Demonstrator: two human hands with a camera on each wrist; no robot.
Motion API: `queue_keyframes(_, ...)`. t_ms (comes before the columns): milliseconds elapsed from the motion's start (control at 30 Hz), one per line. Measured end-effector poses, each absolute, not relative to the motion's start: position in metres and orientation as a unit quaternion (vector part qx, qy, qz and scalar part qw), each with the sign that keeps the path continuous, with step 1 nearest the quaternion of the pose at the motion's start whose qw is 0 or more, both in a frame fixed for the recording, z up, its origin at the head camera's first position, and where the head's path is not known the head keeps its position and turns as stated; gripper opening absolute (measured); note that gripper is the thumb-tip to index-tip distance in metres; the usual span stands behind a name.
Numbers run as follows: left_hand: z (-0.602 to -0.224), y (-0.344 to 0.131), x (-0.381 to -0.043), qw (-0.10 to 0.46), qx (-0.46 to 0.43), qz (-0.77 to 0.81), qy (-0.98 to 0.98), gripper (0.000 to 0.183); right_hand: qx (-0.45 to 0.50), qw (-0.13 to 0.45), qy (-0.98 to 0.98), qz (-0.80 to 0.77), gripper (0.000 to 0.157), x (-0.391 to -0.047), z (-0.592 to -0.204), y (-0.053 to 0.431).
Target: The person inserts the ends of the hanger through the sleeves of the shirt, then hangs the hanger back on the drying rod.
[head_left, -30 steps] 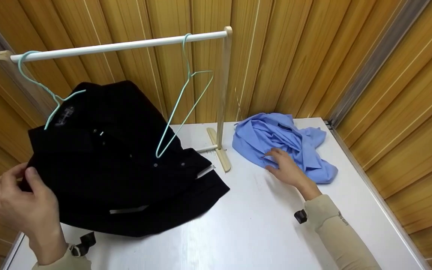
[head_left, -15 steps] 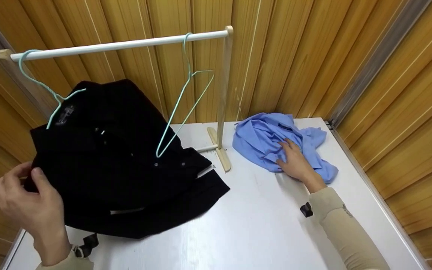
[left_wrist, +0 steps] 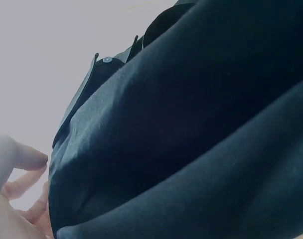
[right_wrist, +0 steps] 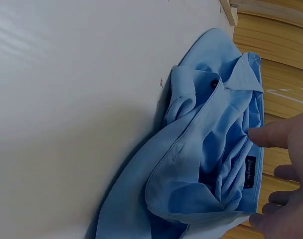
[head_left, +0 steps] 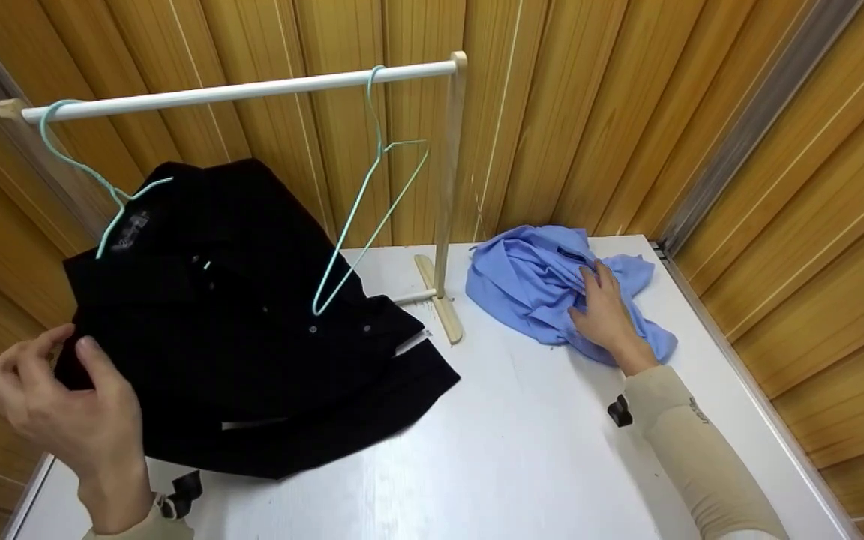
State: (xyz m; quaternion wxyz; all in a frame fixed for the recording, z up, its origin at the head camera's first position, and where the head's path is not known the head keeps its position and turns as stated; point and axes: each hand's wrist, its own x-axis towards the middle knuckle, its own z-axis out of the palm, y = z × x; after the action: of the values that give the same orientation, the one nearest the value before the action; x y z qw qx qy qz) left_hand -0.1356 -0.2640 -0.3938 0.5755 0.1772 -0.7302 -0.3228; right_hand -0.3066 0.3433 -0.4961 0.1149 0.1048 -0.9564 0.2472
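A black shirt [head_left: 252, 360] hangs on a mint-green hanger [head_left: 113, 196] at the left end of the rail. My left hand [head_left: 76, 409] is at the shirt's left edge, thumb and fingers apart. In the left wrist view its fingertips [left_wrist: 43, 158] are right beside the dark cloth. A crumpled blue shirt [head_left: 526, 281] lies at the back right of the white table, its dark neck label showing. My right hand [head_left: 603, 311] is over its right part, fingers spread. In the right wrist view the thumb and fingers stand apart near the collar label [right_wrist: 249, 172].
The white rail [head_left: 252, 91] runs across the back left on a wooden upright [head_left: 448, 180] with a wooden foot [head_left: 439, 300]. A second mint-green hanger [head_left: 349, 225] hangs bare from it. Wood-panelled walls [head_left: 589, 112] enclose the white table [head_left: 477, 465].
My right hand has moved right and back across the blue shirt, toward its label. My left hand's thumb and fingers have spread, and the black shirt's left edge has shifted slightly right.
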Motion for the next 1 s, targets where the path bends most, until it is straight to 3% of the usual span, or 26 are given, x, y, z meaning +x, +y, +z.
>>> queue_keyframes(233, -0.395, -0.253, -0.136, 0.598, 0.129, -0.316, -0.725, 0.018, 0.087, 0.109, -0.955, 0.261, 0.078, -0.312, -0.499, 0.352)
queue_keyframes(433, -0.401, -0.245, -0.139, 0.587, 0.093, -0.328, -0.734, 0.019, 0.082, 0.129, -0.950, 0.273, 0.079, -0.316, -0.502, 0.357)
queue_keyframes(600, -0.408, -0.241, -0.143, 0.573, 0.051, -0.327, -0.749, 0.017, 0.070, 0.110, -0.955, 0.266, 0.083, -0.317, -0.502, 0.360)
queue_keyframes(1000, -0.430, -0.230, -0.149, 0.542, -0.021, -0.337, -0.769, 0.012, 0.088, 0.069, -0.968, 0.223, 0.072, -0.320, -0.500, 0.362)
